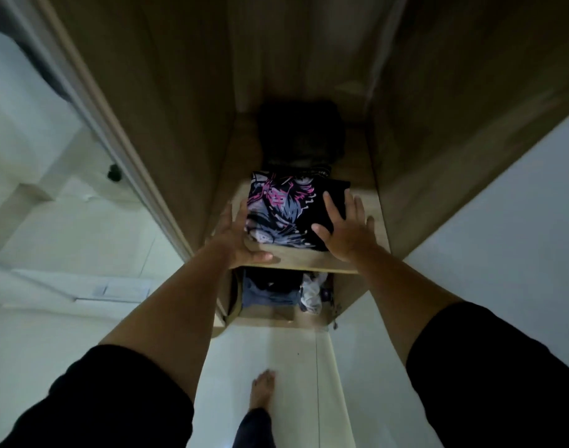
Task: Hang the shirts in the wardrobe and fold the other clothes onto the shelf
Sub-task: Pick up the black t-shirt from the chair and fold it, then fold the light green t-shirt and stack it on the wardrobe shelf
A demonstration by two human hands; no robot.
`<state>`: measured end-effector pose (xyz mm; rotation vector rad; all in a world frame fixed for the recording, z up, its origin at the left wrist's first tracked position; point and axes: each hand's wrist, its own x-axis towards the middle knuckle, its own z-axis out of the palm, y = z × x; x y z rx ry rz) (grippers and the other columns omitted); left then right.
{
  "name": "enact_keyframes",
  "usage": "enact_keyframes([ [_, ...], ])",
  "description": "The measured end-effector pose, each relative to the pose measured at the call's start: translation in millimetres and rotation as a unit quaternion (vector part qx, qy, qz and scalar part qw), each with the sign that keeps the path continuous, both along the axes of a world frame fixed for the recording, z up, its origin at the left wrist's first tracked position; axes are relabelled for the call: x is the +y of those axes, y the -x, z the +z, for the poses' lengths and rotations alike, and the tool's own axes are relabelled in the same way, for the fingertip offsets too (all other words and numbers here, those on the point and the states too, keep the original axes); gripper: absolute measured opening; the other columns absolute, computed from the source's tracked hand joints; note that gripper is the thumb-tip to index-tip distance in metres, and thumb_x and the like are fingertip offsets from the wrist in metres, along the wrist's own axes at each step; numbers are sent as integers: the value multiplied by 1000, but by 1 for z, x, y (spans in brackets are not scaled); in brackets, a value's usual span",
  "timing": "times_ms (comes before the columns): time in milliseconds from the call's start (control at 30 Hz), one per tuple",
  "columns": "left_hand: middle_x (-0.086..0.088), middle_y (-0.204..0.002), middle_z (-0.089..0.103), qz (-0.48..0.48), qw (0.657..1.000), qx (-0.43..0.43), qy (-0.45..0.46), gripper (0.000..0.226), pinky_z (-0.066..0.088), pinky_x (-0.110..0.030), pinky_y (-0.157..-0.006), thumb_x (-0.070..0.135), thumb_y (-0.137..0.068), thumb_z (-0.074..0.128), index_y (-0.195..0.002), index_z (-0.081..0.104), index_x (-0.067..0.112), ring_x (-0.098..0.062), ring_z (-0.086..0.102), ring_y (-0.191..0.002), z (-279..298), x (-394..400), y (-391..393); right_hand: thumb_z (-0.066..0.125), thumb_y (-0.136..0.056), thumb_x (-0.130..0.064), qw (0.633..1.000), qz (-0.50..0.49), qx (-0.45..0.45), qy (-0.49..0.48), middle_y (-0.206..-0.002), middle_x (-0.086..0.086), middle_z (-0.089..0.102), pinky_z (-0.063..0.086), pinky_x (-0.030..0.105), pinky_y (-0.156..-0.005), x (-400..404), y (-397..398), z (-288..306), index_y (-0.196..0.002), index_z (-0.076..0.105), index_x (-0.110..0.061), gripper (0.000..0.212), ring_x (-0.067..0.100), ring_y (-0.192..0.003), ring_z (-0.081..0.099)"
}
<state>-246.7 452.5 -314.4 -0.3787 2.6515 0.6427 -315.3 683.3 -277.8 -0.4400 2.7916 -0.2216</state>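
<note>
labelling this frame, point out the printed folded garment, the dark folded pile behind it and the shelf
printed folded garment [284, 211]: head view, middle of its print
dark folded pile [301, 134]: head view, its top
shelf [309, 261]: head view, bare front edge

Folded garment: black, with pink, white and grey graphic print facing up. It lies flat on the wooden shelf, near the front edge, between the fingers of the left hand and fingers of the right hand, which rest on its right part.

Dim, soft-focus view (wide-angle bending at edges), wardrobe interior shadowed.
</note>
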Motion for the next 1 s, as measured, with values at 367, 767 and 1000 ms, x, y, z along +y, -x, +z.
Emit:
enact_keyframes([
  [367,0,-156,-24,113,988,106,-5,131,23,-57,-112,58,-63,77,-144,-24,36,-29,4,-147,157,19,-196,31,-95,-58,992,113,33,36,-159,1,-19,3,50,-117,-16,-149,152,-150,-8,-37,70,24,-146,-15],
  [767,-2,-156,-23,416,893,154,77,132,17,-55,-115,54,-62,79,-144,-22,37,-23,1,-147,263,-102,-486,31,-95,-57,914,382,83,109,-160,4,-11,8,52,-117,-223,-330,252,-150,-7,-33,71,25,-147,-10],
  [1000,0,-155,-26,584,796,117,102,132,19,-53,-116,55,-63,78,-142,-26,40,-26,3,-147,271,-125,-713,34,-95,-56,836,530,51,134,-160,2,-9,8,51,-116,-328,-516,254,-150,-4,-36,70,24,-147,-8],
])
